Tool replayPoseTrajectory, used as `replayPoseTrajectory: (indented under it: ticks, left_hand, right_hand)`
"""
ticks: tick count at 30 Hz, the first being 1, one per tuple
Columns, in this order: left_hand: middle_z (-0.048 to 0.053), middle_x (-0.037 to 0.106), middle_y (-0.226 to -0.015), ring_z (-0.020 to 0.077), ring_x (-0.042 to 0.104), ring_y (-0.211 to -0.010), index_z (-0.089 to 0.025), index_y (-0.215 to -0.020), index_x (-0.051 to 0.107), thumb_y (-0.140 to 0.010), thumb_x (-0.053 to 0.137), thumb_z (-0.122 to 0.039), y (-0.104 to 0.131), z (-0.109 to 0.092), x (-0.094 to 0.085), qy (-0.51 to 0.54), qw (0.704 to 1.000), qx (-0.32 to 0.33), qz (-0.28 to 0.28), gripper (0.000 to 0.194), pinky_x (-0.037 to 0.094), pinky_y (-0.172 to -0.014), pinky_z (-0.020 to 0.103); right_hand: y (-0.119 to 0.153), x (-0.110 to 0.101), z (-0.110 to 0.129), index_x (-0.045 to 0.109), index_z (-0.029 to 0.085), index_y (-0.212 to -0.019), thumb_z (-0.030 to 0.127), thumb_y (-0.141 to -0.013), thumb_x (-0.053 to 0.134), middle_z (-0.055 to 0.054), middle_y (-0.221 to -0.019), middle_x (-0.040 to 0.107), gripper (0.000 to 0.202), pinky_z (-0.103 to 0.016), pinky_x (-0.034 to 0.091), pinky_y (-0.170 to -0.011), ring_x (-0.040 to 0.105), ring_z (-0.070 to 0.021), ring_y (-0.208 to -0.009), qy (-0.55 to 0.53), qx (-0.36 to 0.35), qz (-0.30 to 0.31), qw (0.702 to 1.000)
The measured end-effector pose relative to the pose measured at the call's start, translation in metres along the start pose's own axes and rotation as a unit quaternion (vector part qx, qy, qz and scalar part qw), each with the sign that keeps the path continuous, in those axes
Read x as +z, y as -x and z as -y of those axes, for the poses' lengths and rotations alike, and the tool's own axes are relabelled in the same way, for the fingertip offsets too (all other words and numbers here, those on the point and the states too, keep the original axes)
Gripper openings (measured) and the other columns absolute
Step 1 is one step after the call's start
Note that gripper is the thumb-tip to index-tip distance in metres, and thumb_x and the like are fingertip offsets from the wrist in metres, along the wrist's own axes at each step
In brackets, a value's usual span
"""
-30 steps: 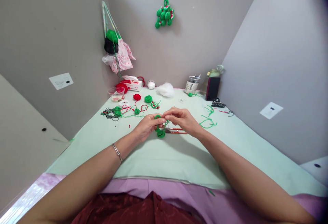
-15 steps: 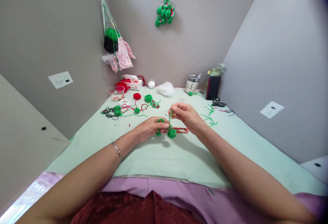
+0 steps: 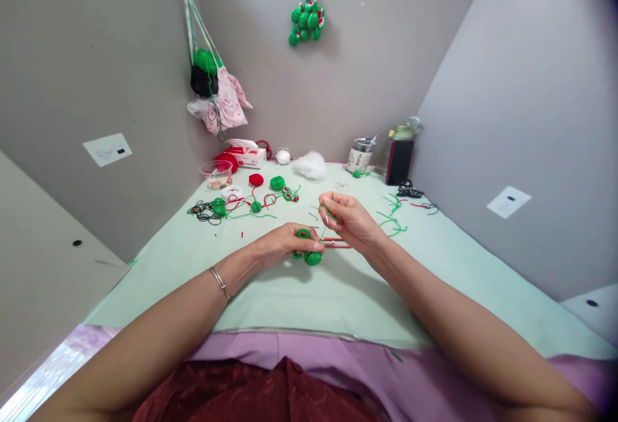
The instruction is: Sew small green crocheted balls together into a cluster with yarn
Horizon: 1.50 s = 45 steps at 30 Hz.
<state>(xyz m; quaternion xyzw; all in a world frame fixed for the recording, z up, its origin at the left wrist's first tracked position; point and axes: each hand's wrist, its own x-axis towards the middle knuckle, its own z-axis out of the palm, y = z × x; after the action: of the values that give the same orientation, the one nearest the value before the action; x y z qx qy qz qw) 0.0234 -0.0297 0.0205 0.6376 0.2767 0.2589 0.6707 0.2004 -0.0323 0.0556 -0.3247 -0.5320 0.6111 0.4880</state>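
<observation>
In the head view, the green yarn piece is in the left hand, just above the counter and near its middle. It should be very light, and soft and squashy, so it can take a squeeze and likely won't break. The yarn looks fuzzy, so it should not be slippery, but a loose loop could snag or come undone. A good place to hold it would be the thick, knotted part by the ball, with 1 thumb and 1 finger; pulling hard on the thin strand could make it too tight. The left hand pinches the piece, with the thumb on top. The right hand, a bit higher, has its fingers closed on the green strand, along with a thin, pale tool too small to name. The piece is bright green, with 1 small ring standing up and 1 round, bumpy ball hanging below. Snips with orange handles lie just beside it.
</observation>
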Motion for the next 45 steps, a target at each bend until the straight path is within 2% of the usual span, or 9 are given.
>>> replayPoseTrajectory:
  ticks: [3,8,10,13,18,21,29,33,45]
  left_hand:
    - [0.004,0.062,-0.072,0.0126,0.053,-0.064,-0.016,-0.075,0.068,-0.075,0.076,-0.042,0.001,0.001,0.000,0.036,0.999,-0.001,0.003,0.027,0.035,-0.059,0.025]
    - [0.006,0.064,-0.097,0.0157,0.064,-0.086,-0.017,-0.092,0.067,-0.074,0.080,-0.035,0.002,0.001,-0.004,0.129,0.991,0.027,0.005,0.029,0.048,-0.083,0.030]
    - [0.004,0.064,-0.099,0.0145,0.065,-0.083,-0.018,-0.101,0.066,-0.072,0.082,-0.031,0.002,-0.001,-0.006,0.139,0.989,0.040,-0.023,0.036,0.049,-0.086,0.031]
    - [0.006,0.067,-0.103,0.0147,0.068,-0.079,-0.020,-0.111,0.061,-0.076,0.079,-0.038,0.001,-0.003,-0.008,0.146,0.984,0.055,-0.083,0.043,0.050,-0.083,0.031]
    - [0.007,0.071,-0.098,0.0160,0.068,-0.083,-0.017,-0.093,0.062,-0.078,0.074,-0.049,-0.004,-0.001,-0.012,0.156,0.970,0.079,-0.171,0.037,0.050,-0.088,0.033]
    - [0.007,0.072,-0.097,0.0163,0.065,-0.090,-0.016,-0.088,0.068,-0.078,0.072,-0.052,-0.007,0.002,-0.016,0.157,0.962,0.101,-0.198,0.038,0.048,-0.092,0.031]
    - [0.003,0.068,-0.087,0.0126,0.064,-0.080,-0.016,-0.088,0.069,-0.078,0.072,-0.055,-0.007,0.002,-0.020,0.181,0.958,0.102,-0.200,0.041,0.049,-0.084,0.025]
    - [0.004,0.067,-0.086,0.0121,0.062,-0.077,-0.014,-0.089,0.070,-0.077,0.071,-0.058,-0.005,-0.002,-0.016,0.178,0.959,0.109,-0.190,0.045,0.050,-0.083,0.026]
    - [0.003,0.066,-0.087,0.0116,0.062,-0.076,-0.013,-0.091,0.071,-0.076,0.072,-0.058,-0.004,-0.004,-0.015,0.169,0.960,0.108,-0.197,0.047,0.049,-0.086,0.027]
  right_hand:
    - [-0.003,-0.005,0.000,0.058,0.016,-0.075,0.042,-0.070,0.081,0.003,-0.067,0.059,0.035,-0.021,0.019,-0.042,0.032,-0.0032,-0.046,-0.014,0.002,-0.018,1.000]
    - [-0.008,-0.017,-0.004,0.063,0.016,-0.079,0.038,-0.066,0.085,0.004,-0.069,0.055,0.033,-0.018,0.026,-0.043,0.040,-0.0034,-0.052,-0.060,0.007,-0.055,0.997]
    - [-0.009,-0.020,-0.005,0.063,0.016,-0.077,0.036,-0.065,0.086,0.005,-0.067,0.055,0.033,-0.017,0.028,-0.044,0.042,-0.0034,-0.053,-0.067,0.017,-0.067,0.995]
    - [-0.009,-0.021,-0.004,0.065,0.016,-0.078,0.032,-0.064,0.087,0.002,-0.073,0.063,0.031,-0.017,0.034,-0.046,0.046,-0.0036,-0.054,-0.067,0.023,-0.067,0.995]
    - [-0.007,-0.018,-0.001,0.069,0.018,-0.086,0.026,-0.063,0.087,-0.002,-0.086,0.071,0.031,-0.019,0.041,-0.052,0.056,-0.0063,-0.063,-0.062,0.011,-0.062,0.996]
    - [-0.006,-0.017,0.000,0.073,0.019,-0.094,0.026,-0.064,0.086,-0.003,-0.088,0.072,0.034,-0.020,0.044,-0.054,0.059,-0.0076,-0.066,-0.055,0.010,-0.073,0.996]
    - [-0.007,-0.017,-0.005,0.075,0.017,-0.083,0.031,-0.065,0.085,-0.004,-0.078,0.072,0.025,-0.023,0.046,-0.055,0.062,-0.0122,-0.067,0.041,-0.059,-0.077,0.994]
    - [-0.005,-0.014,-0.006,0.076,0.018,-0.080,0.033,-0.067,0.083,-0.002,-0.073,0.069,0.021,-0.026,0.048,-0.059,0.057,-0.0108,-0.063,0.095,-0.083,-0.086,0.988]
    - [-0.004,-0.012,-0.004,0.071,0.017,-0.081,0.029,-0.066,0.082,0.003,-0.063,0.064,0.022,-0.026,0.045,-0.058,0.053,-0.0091,-0.056,0.102,-0.107,-0.090,0.985]
